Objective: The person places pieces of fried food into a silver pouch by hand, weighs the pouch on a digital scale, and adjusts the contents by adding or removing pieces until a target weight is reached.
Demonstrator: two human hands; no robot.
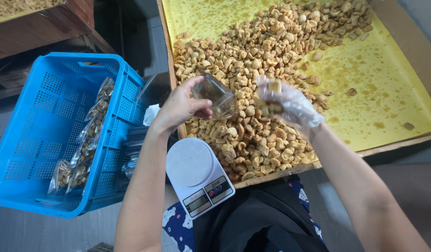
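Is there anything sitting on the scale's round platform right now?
No, the white scale has a bare round platform, while the left hand holds the clear bag above the snack pile.

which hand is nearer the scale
Left. The left hand, holding a clear bag, is just above the scale. The gloved right hand is farther up and to the right, over the snacks.

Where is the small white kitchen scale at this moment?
In the head view, the scale sits low and centre, by the tray's front edge, right of the blue crate.
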